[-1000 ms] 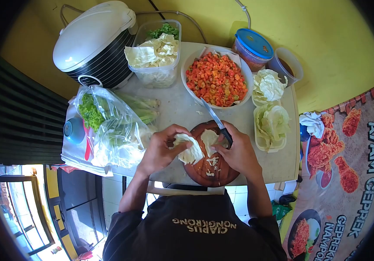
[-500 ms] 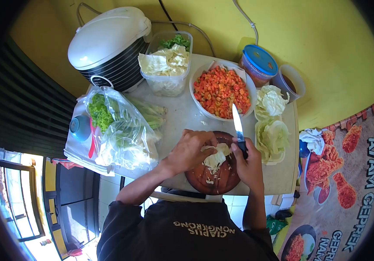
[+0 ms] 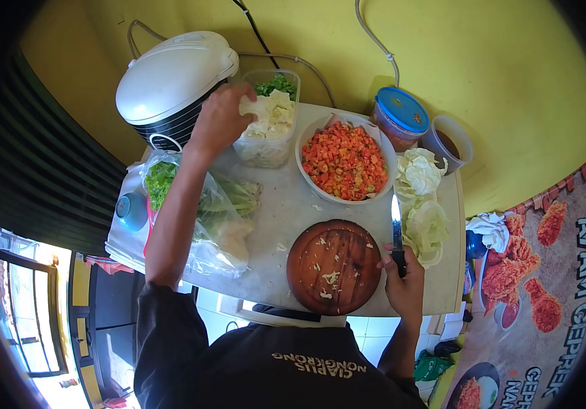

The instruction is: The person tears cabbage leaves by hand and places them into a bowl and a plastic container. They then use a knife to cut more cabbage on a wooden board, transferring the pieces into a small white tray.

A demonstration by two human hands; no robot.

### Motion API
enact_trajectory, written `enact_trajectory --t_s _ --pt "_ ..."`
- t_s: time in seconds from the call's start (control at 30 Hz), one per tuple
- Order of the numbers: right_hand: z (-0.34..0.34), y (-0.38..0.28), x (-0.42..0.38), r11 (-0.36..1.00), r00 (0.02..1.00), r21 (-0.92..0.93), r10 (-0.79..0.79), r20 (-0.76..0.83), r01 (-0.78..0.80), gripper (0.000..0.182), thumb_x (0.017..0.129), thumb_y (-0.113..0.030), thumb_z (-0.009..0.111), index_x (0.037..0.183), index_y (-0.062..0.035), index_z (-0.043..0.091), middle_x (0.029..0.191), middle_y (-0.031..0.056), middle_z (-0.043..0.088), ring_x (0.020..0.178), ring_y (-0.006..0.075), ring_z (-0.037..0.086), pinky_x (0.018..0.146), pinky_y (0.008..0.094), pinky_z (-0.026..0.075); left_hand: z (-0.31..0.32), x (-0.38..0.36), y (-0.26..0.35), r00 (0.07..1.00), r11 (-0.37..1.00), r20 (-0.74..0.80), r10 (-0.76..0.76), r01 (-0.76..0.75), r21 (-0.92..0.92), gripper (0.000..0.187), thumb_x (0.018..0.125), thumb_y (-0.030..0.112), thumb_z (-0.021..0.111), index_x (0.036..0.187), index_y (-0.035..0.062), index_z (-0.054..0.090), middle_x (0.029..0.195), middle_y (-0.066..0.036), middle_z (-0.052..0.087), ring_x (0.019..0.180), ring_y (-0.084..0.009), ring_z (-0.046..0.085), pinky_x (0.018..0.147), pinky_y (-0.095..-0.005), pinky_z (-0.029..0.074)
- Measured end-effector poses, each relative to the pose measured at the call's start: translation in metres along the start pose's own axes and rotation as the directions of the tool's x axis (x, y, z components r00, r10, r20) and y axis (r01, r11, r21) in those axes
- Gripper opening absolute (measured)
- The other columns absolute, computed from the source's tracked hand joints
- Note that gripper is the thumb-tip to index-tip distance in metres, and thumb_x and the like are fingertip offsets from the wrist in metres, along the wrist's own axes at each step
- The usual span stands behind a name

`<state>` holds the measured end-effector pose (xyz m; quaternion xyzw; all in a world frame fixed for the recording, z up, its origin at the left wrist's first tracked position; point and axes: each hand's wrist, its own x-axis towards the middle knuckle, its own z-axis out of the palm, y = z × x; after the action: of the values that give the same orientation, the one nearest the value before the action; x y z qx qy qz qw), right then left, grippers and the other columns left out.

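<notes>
My left hand (image 3: 223,117) reaches over the clear plastic tub (image 3: 265,151), its fingers curled on a pale cabbage piece (image 3: 257,109) at the tub's left rim. More cabbage and some green lettuce (image 3: 276,85) fill the tub. In my right hand (image 3: 404,281) is a kitchen knife (image 3: 396,230), gripped by its black handle with the blade pointing away from me. The hand rests beside the round wooden cutting board (image 3: 334,269), on which small cabbage scraps (image 3: 332,277) lie scattered. Cabbage leaves (image 3: 424,221) sit just beyond the knife, to the right.
A white bowl (image 3: 299,160) of chopped red and orange vegetables stands behind the board. Beside it are a blue-lidded container (image 3: 402,112) and a tub of dark liquid (image 3: 449,143). A rice cooker (image 3: 173,78), bagged greens (image 3: 221,225) and a blue cup (image 3: 130,211) occupy the left.
My left hand has moved from the board up and left to the tub, and the cabbage piece is gone from the board. My right hand has shifted down and right with the knife.
</notes>
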<state>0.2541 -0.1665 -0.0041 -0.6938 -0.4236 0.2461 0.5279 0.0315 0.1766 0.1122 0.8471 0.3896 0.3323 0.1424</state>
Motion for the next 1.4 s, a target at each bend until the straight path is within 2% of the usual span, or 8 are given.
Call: enact_trajectory --t_s 0.1,0.2,0.5,0.73,0.97,1.2,1.3,1.4 --pt "-0.006 -0.013 -0.001 1.0 0.999 0.005 0.027 -0.037 -0.027 0.02 0.099 -0.014 0.06 0.115 -0.0034 0.06 0.077 0.0009 0.064 0.047 0.0019 0.043 0.043 0.0196 0.033 0.012 0.003 -0.013 0.985 0.969 0.175 -0.007 -0.036 0.246 0.027 0.079 0.016 0.077 0.102 0.0045 0.066 0.103 -0.018 0.066 0.098 -0.0359 0.063 0.09 -0.0437 0.048" --pt "-0.019 -0.031 0.001 0.954 0.95 0.071 0.297 -0.097 -0.291 0.017 0.096 -0.009 0.062 0.111 -0.0003 0.062 0.076 0.0043 0.067 0.073 0.011 0.063 0.072 0.0268 0.05 0.011 0.002 -0.006 0.972 0.967 0.227 -0.07 0.01 0.253 0.023 0.08 0.017 0.074 0.098 0.0052 0.066 0.1 -0.02 0.065 0.102 -0.04 0.061 0.091 -0.0477 0.046" --pt "-0.082 -0.003 0.03 0.892 0.861 -0.437 -0.13 -0.491 -0.115 0.026 0.09 -0.011 0.072 0.111 0.0014 0.062 0.09 0.0111 0.074 0.083 0.0186 0.07 0.075 0.0305 0.052 0.008 -0.019 0.006 0.97 0.944 0.241 -0.037 -0.046 0.328 0.012 0.087 0.013 0.067 0.094 0.0041 0.068 0.121 -0.023 0.062 0.108 -0.0428 0.061 0.092 -0.0488 0.05" --pt "-0.073 -0.006 0.048 0.88 0.918 -0.468 -0.251 -0.307 0.084 0.038 0.084 -0.004 0.075 0.119 0.0037 0.063 0.107 0.0186 0.07 0.092 0.0228 0.07 0.081 0.0315 0.052 -0.005 -0.054 0.045 0.972 0.847 -0.027 0.232 -0.188 0.497 0.025 0.088 0.02 0.072 0.111 0.0081 0.069 0.136 -0.022 0.055 0.126 -0.0413 0.054 0.106 -0.0497 0.043" --pt "-0.088 0.021 0.09 0.78 0.91 -0.592 -0.374 -0.18 0.204 0.026 0.083 -0.006 0.077 0.104 0.0028 0.066 0.09 0.0104 0.069 0.071 0.0116 0.056 0.067 0.028 0.048 0.01 -0.108 0.089 0.934 0.95 0.176 0.311 -0.304 -0.066 0.033 0.081 0.014 0.079 0.11 0.0056 0.068 0.138 -0.017 0.055 0.126 -0.037 0.055 0.105 -0.0455 0.045" --pt "-0.083 -0.032 0.079 0.9 0.891 -0.43 -0.247 -0.38 0.066 0.014 0.087 -0.009 0.076 0.089 0.0012 0.067 0.067 -0.0024 0.059 0.058 0.0025 0.042 0.052 0.0221 0.034 0.039 -0.126 0.097 0.912 0.906 0.241 0.331 -0.235 -0.353 0.034 0.082 0.014 0.079 0.112 0.0037 0.068 0.13 -0.016 0.061 0.116 -0.0344 0.062 0.098 -0.0425 0.05" --pt "-0.057 -0.057 0.062 0.944 0.921 -0.32 -0.196 -0.338 0.083 0.015 0.088 -0.012 0.076 0.088 0.001 0.067 0.066 -0.0023 0.06 0.057 0.0012 0.043 0.051 0.0214 0.034 0.051 -0.134 0.111 0.92 0.841 0.296 0.256 -0.062 -0.537 0.037 0.084 0.014 0.078 0.116 0.0005 0.066 0.124 -0.014 0.064 0.107 -0.0272 0.066 0.093 -0.0369 0.052" --pt "-0.02 -0.065 0.043 0.978 0.983 -0.166 -0.148 -0.109 0.128 0.015 0.088 -0.011 0.075 0.092 0.0002 0.066 0.065 -0.0021 0.059 0.057 0.0012 0.046 0.051 0.0214 0.036 0.064 -0.145 0.12 0.82 0.534 0.564 0.102 0.433 -0.726 0.041 0.087 0.014 0.078 0.123 -0.0011 0.064 0.111 -0.009 0.066 0.1 -0.0151 0.063 0.089 -0.0303 0.054"
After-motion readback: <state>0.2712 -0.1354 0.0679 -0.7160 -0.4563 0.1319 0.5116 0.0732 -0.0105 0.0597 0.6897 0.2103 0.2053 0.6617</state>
